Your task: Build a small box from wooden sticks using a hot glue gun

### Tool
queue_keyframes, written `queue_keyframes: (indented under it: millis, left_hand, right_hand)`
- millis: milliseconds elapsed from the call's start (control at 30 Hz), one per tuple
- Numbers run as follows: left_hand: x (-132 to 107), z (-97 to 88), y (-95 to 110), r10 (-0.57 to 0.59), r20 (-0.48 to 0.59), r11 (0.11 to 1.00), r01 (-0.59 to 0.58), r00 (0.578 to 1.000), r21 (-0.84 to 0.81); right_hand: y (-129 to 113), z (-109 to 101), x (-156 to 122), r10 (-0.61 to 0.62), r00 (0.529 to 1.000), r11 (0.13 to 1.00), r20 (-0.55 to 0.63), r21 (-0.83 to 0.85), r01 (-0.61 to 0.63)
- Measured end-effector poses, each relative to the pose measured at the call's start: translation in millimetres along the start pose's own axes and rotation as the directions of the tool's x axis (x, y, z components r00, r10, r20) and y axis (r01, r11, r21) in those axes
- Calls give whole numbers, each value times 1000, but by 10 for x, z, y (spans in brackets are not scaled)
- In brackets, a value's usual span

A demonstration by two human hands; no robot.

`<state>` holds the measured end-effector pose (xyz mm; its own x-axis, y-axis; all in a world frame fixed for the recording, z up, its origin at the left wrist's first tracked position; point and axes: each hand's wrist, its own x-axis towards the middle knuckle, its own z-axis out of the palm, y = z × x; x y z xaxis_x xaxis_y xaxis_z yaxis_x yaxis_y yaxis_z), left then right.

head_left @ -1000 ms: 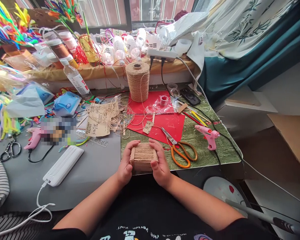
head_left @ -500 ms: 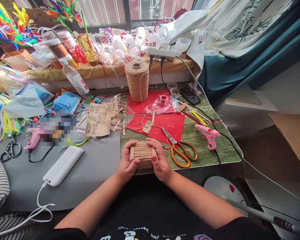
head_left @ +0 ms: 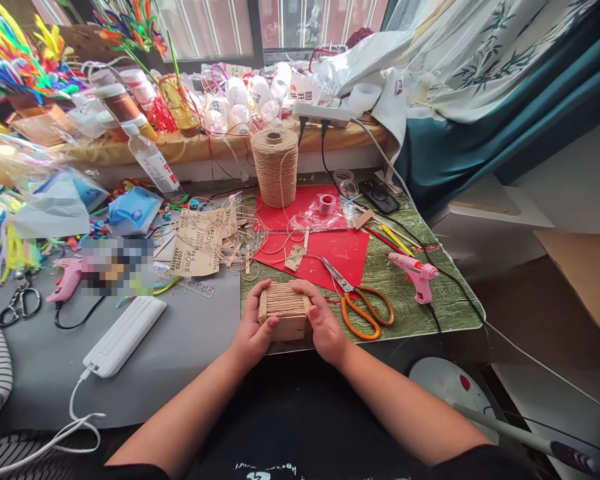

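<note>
- My left hand cups the left side of a twine-wrapped box, fingers over its far corner and thumb along the near edge.
- My right hand closes in from the other side, fingers around the far right corner, thumb by the near right one.
- So my grip is only as wide as the box, which sits between both palms at the near edge of the green wood-grain mat; I cannot tell whether its base touches the mat.
- Rows of twine run side to side across the top, and the face toward me is a smoother tan.
- Just right of my right hand lie scissors with orange handles, blades apart, their tips on a red sheet.
- A small cardboard tag lies on that sheet, beyond the box.
- Farther back, a big spool of twine stands upright.
- A pink glue gun is at the right, well apart from my hands.
- To the left, printed brown paper lies near tangled twine.
</note>
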<state>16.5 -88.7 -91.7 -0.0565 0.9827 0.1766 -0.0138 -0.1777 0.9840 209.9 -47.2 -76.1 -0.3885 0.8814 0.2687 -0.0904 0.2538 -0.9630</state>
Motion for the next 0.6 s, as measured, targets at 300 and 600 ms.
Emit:
queue_keyframes:
  millis: [300, 600]
  left_hand:
    - [17, 17, 170, -70, 33, 997, 69, 997, 44]
    - [214, -59, 162, -339, -27, 923, 327, 941, -203]
  right_hand:
    - [160, -5, 12, 84, 996, 994, 2, 72, -84]
    - [240, 31, 21, 122, 992, 992, -39, 36, -120]
